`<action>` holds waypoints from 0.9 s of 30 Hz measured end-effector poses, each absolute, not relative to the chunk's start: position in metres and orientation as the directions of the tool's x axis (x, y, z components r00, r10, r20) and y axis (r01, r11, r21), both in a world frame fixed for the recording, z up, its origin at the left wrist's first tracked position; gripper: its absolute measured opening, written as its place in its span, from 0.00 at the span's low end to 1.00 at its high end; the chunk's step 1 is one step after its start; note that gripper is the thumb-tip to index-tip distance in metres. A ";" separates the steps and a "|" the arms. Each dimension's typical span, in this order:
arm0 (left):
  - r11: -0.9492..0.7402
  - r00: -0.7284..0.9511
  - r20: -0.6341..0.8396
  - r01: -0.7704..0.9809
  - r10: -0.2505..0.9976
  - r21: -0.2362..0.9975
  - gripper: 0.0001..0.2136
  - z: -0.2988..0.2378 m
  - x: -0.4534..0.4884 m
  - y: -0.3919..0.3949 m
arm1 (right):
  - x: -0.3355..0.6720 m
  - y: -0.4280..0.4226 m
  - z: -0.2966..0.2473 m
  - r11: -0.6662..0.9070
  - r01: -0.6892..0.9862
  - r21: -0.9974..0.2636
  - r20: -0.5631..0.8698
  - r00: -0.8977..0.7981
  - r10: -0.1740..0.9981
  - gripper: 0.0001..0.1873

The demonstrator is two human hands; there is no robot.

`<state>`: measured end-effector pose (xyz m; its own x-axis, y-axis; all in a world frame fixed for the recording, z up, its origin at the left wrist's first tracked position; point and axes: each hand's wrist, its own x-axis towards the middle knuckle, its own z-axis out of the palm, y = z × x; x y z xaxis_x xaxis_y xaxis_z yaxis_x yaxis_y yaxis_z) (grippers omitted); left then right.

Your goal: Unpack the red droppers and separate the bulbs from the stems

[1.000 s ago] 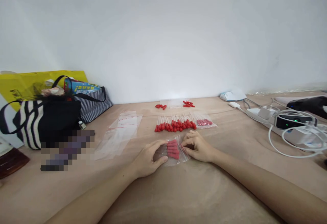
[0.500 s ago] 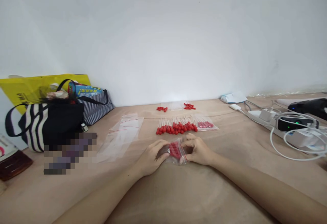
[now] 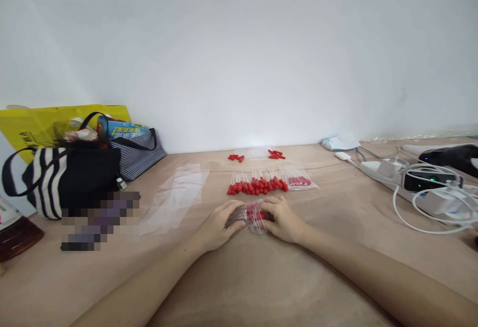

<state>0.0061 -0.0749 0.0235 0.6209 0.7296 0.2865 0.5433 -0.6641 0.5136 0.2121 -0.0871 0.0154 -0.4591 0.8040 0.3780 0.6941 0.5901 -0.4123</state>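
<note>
A small clear plastic bag (image 3: 254, 215) holding several red-tipped sticks rests on the beige surface between my hands. My left hand (image 3: 216, 227) pinches the bag's left side with curled fingers. My right hand (image 3: 282, 218) grips its right side, fingers closed over it. Just beyond lies a row of loose red-tipped sticks (image 3: 256, 183), with a filled bag (image 3: 300, 181) at its right end. Two small heaps of red pieces (image 3: 275, 154) lie farther back by the wall.
Empty clear zip bags (image 3: 174, 197) lie to the left. Striped and black bags (image 3: 78, 172) and a yellow bag (image 3: 37, 123) stand at far left. A power strip with chargers and white cables (image 3: 425, 187) occupies the right. A white wall closes the back.
My hands have drawn closer together and the bag has been bunched up between them. The view shifted slightly.
</note>
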 end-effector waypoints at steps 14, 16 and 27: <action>-0.628 0.636 0.204 0.563 0.744 0.537 0.17 0.027 0.000 -0.071 | 0.213 -0.087 0.011 0.575 0.756 -0.313 0.395 -0.447 0.803 0.05; -0.628 0.636 0.204 0.563 0.744 0.537 0.17 0.027 -0.001 -0.070 | 0.213 -0.088 0.012 0.568 0.764 -0.307 0.388 -0.444 0.808 0.05; -0.619 0.627 0.195 0.579 0.754 0.531 0.18 0.027 -0.001 -0.069 | 0.215 -0.089 0.013 0.639 0.759 -0.126 0.389 -0.554 0.736 0.05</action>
